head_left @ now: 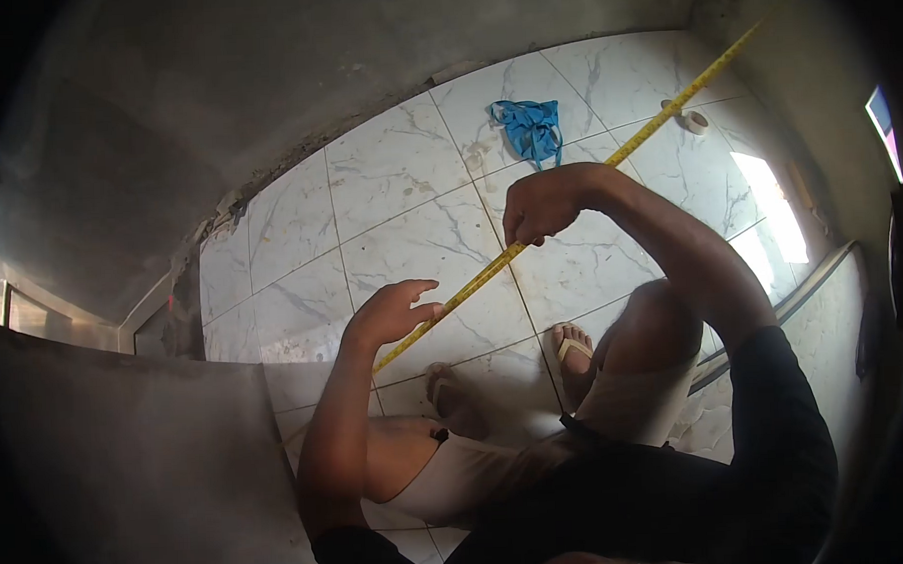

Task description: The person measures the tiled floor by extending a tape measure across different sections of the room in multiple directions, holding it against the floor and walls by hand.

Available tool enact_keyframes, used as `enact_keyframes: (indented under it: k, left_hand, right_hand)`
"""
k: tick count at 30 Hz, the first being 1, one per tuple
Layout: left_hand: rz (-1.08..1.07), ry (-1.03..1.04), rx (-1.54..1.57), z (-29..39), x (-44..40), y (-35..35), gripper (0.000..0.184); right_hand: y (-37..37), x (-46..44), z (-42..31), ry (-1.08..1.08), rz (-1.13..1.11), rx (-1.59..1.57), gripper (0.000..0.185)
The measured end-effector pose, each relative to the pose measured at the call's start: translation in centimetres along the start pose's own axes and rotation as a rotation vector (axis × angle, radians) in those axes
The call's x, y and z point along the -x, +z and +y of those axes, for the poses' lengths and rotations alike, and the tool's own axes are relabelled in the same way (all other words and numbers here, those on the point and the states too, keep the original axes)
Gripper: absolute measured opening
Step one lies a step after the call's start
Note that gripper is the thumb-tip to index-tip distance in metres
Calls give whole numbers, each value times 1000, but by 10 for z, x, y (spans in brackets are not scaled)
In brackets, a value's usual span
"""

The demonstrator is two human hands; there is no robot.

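Note:
A yellow tape measure blade (481, 281) runs slantwise over the floor, from the wall at the upper right down to behind my left forearm. My right hand (548, 204) is closed round the blade near its middle, its fingers curled downward. Lower down, my left hand (385, 314) has its index finger and thumb apart, and the thumb tip lies at the blade, apparently touching it. The tape's case does not show, and my left forearm hides part of the lower blade.
White marbled tiles (400, 229) cover the floor. A blue cloth or bag (531, 130) lies beyond my right hand. A roll of tape (696, 123) sits near the right wall (803, 81). A grey wall (216, 91) stands on the far left. My sandalled feet (573, 347) are below the blade.

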State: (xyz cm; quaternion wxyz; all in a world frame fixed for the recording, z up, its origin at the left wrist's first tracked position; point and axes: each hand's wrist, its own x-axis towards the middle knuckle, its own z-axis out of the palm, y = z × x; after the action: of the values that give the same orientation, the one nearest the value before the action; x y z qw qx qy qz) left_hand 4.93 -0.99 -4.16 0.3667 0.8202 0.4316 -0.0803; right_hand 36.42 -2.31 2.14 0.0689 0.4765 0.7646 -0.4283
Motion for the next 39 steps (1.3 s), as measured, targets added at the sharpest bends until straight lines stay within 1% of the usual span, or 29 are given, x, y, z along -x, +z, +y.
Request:
enact_keyframes:
  k: [2,3,6,8,11,13,15,16,17,19,20,23,26,29,32,35,36,39]
  left_hand:
    - [-42,-7,157,-12,-2,-2,45]
    - [-65,-15,235,-16,-3,-3,42]
    - [-97,-15,333,-9,9,-17,35]
    - [-88,-54,291,-5,16,-22,31]
    - [-95,-84,270,-10,17,-23,27]
    - [-131,-116,258,-12,18,-22,26]
    - [-115,-88,230,-14,19,-19,29]
    - [-106,-78,235,-18,19,-17,31]
    - [-95,-68,243,-19,18,-16,33]
    - [-98,-71,336,-16,15,-13,31]
    - [-96,-59,400,-20,12,-10,30]
    - [-71,-26,519,-20,4,-8,26]
    - [-24,-15,608,-14,-1,-7,24]
    - [38,2,668,-6,-4,-9,22]
    - [121,33,739,-3,-7,-8,22]
    - [188,52,799,6,-8,-9,23]
    - [207,56,813,9,-7,-9,23]
    - [230,47,807,10,-6,-10,25]
  right_hand:
    - [-9,-1,-6,-17,13,-5,28]
    - [-13,-2,-8,-10,45,22,30]
    - [-17,-8,-3,-31,112,82,33]
    - [-13,-7,-2,-56,172,130,34]
    - [3,-18,10,-137,224,116,32]
    - [7,-13,4,-109,237,113,31]
    - [10,-10,3,-115,284,126,31]
    - [13,-9,3,-110,372,214,31]
    - [14,-7,1,-68,422,247,32]
    - [12,1,-10,12,520,316,33]
    - [8,5,-16,69,515,352,29]
    - [10,1,-3,-48,881,543,25]
    - [1,8,-8,-185,1209,428,23]
    - [-1,12,-20,-244,1444,353,19]
    - [1,10,-20,-277,1323,258,21]
    - [0,12,-20,-3,890,-53,32]
    - [0,9,-11,-14,794,-55,52]
    - [10,-16,11,-33,440,-394,60]
